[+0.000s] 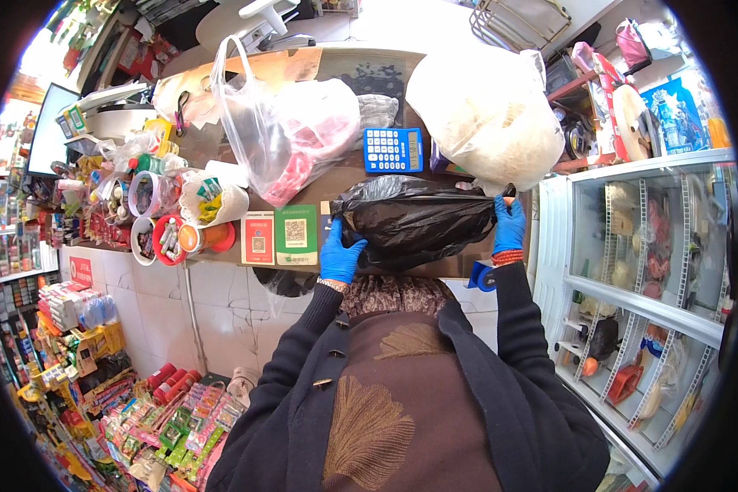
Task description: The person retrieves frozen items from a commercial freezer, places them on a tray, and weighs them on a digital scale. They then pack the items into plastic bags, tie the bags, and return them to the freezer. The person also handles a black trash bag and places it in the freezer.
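A filled black plastic bag (415,221) lies on its side along the near edge of the brown counter (381,166). My left hand (339,251), in a blue glove, grips the bag's left end. My right hand (509,226), gloved too, holds its gathered right end, with a twist of plastic sticking up at the fingertips. Just beyond the bag sits a blue calculator (393,150). A clear plastic bag with pink contents (313,123) stands to its left, and a large whitish plastic bag (486,117) to its right. What the black bag contains is hidden.
Printed code cards (296,234) stand left of my left hand. Farther left are a red tub of small items (171,240), a white basket (234,200) and a monitor (52,129). A glass-fronted refrigerator (652,246) is at the right; packaged goods (184,424) are stacked at the lower left.
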A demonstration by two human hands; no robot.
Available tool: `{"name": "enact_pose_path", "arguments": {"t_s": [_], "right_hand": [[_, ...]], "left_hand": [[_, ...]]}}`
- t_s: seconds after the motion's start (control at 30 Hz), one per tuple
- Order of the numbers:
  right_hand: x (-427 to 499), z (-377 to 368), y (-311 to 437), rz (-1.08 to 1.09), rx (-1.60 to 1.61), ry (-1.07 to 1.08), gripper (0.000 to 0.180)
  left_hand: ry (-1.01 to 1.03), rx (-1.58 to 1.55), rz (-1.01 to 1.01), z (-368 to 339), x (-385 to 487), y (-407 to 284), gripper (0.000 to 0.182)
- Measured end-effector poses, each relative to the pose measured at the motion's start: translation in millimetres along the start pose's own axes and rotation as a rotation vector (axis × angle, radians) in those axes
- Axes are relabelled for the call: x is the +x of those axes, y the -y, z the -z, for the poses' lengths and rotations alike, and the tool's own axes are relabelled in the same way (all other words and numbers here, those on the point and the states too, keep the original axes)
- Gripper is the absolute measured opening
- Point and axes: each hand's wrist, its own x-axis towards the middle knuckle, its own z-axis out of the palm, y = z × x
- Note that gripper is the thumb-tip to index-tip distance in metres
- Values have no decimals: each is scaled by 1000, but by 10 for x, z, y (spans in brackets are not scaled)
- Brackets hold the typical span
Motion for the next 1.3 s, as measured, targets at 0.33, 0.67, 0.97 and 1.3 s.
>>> {"name": "enact_pose_path", "arguments": {"t_s": [0.33, 0.67, 0.97, 1.3], "right_hand": [[-63, 113, -244, -127, 78, 118, 13], [-171, 346, 895, -30, 142, 270, 10], [-91, 374, 1136, 225, 86, 469, 11], [-229, 442, 1710, 540, -630, 376, 13]], "left_hand": [[-71, -82, -76, 3, 84, -131, 66], [171, -612, -14, 563, -22, -1231, 53], [183, -980, -28, 579, -100, -1315, 34], [181, -814, -47, 554, -109, -1326, 19]]}}
